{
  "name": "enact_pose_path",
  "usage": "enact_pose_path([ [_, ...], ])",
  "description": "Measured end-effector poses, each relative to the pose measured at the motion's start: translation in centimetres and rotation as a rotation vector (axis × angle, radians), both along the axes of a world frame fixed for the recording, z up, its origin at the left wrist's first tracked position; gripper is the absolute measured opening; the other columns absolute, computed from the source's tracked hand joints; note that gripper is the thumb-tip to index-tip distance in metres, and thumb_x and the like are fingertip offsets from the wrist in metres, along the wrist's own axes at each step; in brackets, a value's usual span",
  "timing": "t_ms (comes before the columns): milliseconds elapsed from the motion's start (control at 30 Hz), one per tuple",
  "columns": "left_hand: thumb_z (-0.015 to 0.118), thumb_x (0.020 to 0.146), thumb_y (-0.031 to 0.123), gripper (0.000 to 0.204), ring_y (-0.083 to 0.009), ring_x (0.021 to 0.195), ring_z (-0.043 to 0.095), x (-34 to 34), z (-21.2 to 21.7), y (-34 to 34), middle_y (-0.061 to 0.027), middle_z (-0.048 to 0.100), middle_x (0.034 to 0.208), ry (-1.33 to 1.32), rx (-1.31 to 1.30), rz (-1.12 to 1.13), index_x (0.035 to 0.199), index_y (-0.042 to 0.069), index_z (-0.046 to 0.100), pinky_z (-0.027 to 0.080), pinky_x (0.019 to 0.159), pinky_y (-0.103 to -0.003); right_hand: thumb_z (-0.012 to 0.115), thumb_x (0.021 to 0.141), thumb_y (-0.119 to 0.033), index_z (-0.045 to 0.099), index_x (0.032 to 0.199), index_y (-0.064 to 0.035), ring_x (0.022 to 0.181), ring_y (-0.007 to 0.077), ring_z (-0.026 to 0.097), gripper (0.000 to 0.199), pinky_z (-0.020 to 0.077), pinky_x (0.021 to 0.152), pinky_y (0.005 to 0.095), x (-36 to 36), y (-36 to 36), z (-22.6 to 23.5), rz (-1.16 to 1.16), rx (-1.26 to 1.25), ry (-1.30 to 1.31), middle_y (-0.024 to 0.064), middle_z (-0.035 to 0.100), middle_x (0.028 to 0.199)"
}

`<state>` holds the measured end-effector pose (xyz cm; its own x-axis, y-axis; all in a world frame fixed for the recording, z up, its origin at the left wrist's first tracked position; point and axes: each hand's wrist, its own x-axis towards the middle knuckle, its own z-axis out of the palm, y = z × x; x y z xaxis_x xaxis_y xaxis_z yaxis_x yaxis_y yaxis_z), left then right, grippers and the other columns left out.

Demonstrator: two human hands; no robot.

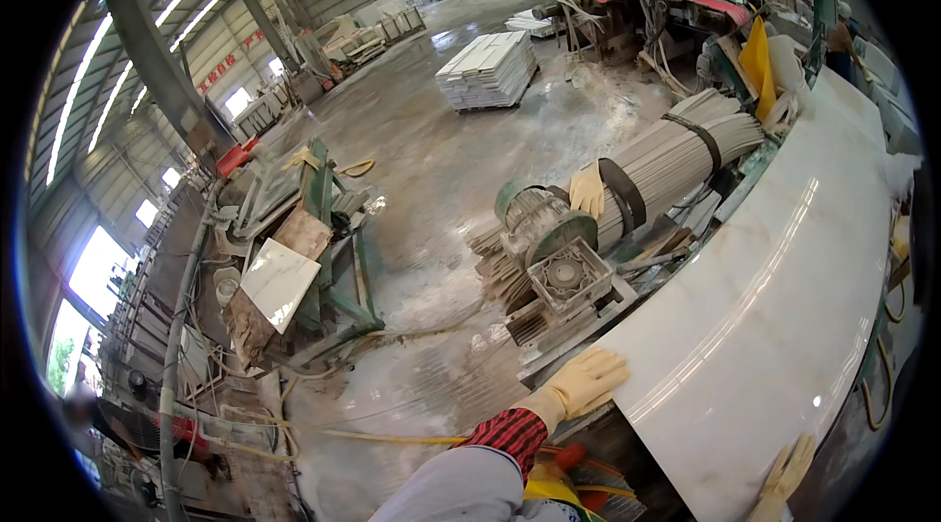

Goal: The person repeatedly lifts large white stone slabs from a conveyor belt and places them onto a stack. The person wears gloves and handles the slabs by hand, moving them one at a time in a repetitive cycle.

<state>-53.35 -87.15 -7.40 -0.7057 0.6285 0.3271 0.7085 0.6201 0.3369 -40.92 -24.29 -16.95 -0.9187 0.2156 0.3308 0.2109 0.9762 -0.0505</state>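
A long polished white stone slab (774,306) runs from the lower right up toward the far right. My left hand (585,383), in a pale yellow rubber glove, lies flat with spread fingers on the slab's near left corner. My right hand (787,471), also gloved, rests on the slab's near edge at the lower right, fingers extended. Neither hand holds anything. A red plaid cuff and grey sleeve (490,463) lead up to the left hand.
A green motor with a grey gearbox (549,238) sits just left of the slab, beside a strapped bundle of stone strips (676,159) with a spare glove on it. Stacked tiles (488,69) stand on the wet floor. Machine frame and tile offcuts (284,267) at left. A person (839,37) stands far right.
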Motion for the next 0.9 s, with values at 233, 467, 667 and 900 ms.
enact_pose_path([
  [233, 0.074, 0.094, 0.02, 0.053, -0.0422, 0.142, 0.052, -0.3, 0.0, 0.1, -0.0201, 0.058, 0.152, 0.012, -0.011, -0.003, 0.143, 0.006, 0.06, 0.039, 0.123, -0.053, 0.05, 0.113, -0.024, 0.047, 0.164, 0.0026, 0.159, 0.0436, 0.038, 0.057, 0.0269, 0.133, 0.0499, 0.6, -1.5, 1.3, -0.092, -0.102, -0.071, 0.0283, 0.043, 0.17],
  [467, 0.074, 0.095, 0.02, 0.053, -0.0435, 0.14, 0.052, 0.2, -0.3, -0.7, -0.0213, 0.057, 0.15, 0.029, 0.072, -0.016, 0.143, 0.006, 0.059, 0.039, 0.123, -0.053, 0.053, 0.114, -0.045, 0.052, 0.162, -0.0004, 0.157, 0.043, 0.042, 0.065, 0.0273, 0.133, 0.0546, 7.8, -15.7, 10.0, -0.069, -0.244, 0.029, 0.027, 0.047, 0.168],
  [667, 0.075, 0.094, 0.02, 0.053, -0.0425, 0.14, 0.053, 0.3, -0.8, -1.2, -0.0222, 0.058, 0.148, 0.064, 0.188, -0.039, 0.142, 0.004, 0.059, 0.04, 0.123, -0.053, 0.068, 0.109, -0.03, 0.069, 0.142, 0.0038, 0.133, 0.0467, 0.065, 0.047, 0.0532, 0.111, 0.058, 15.6, -20.2, 6.3, -0.054, 0.28, 0.246, 0.0286, 0.069, 0.141],
  [900, 0.075, 0.087, 0.019, 0.045, -0.0413, 0.13, 0.059, 0.3, -1.7, -1.2, -0.0203, 0.064, 0.137, 0.052, 0.244, 0.035, 0.13, 0.006, 0.065, 0.046, 0.115, -0.052, 0.06, 0.109, -0.009, 0.057, 0.15, 0.0122, 0.14, 0.0439, 0.059, 0.047, 0.0417, 0.123, 0.0496, 17.4, -28.2, 6.7, -0.207, -0.441, 0.155, 0.0292, 0.062, 0.152],
])
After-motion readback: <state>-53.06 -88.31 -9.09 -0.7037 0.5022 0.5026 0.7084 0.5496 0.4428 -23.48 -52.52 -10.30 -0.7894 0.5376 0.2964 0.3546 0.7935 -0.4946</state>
